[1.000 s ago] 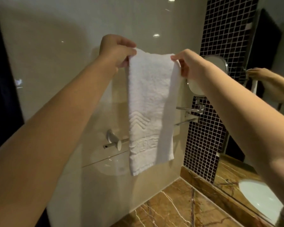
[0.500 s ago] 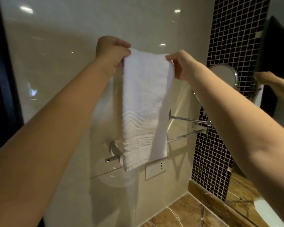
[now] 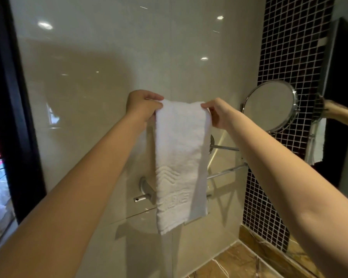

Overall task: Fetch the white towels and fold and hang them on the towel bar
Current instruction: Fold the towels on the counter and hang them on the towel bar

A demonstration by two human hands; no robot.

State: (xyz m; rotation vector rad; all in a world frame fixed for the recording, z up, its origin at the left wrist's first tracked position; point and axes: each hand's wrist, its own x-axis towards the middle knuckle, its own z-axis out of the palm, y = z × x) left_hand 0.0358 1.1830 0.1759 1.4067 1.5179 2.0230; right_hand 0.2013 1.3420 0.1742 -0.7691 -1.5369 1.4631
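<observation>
Hands and towel sit lower than half a second back; the hem now hangs past the bar's bracket. Left hand [image 3: 143, 105]: fingers curled, pinching the towel's top left corner. White towel [image 3: 179, 157], folded to a narrow strip, hangs straight down between my two sets of fingers, its top edge held taut, I'd say to keep the fold flat. Right hand [image 3: 217, 115]: fingertips closed on the top right corner. Towel bar [image 3: 227, 171] is well below both sets of fingertips and behind the cloth, with its bracket [image 3: 147, 189] under the left fingers. Not draped yet, I judge; the top edge has to go over the bar. Round mirror [image 3: 269, 106] is right of the right fingers, apart.
</observation>
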